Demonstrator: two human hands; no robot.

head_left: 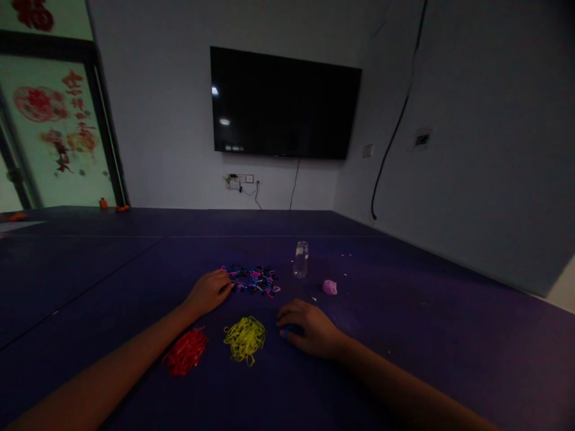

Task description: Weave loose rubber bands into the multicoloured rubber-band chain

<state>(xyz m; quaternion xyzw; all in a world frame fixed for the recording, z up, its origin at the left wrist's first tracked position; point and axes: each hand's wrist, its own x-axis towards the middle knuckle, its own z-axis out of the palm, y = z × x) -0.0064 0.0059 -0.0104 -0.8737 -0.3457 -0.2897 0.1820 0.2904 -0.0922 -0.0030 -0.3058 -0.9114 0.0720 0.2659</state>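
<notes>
A loose pile of mixed pink, blue and dark rubber bands lies on the dark purple tabletop. My left hand rests at its left edge, fingers bent down and thumb drawn in towards them; whatever they pinch is too small to make out. Nearer to me and to the right, my right hand is curled low over the table, with blue rubber bands showing between thumb and fingers. Between my forearms lie a heap of yellow rubber bands and a heap of red rubber bands.
A clear glass jar stands upright beyond my right hand, with a crumpled pink lump beside it. Small white scraps dot the table there. A wall-mounted television hangs behind; small orange objects sit at the far left edge.
</notes>
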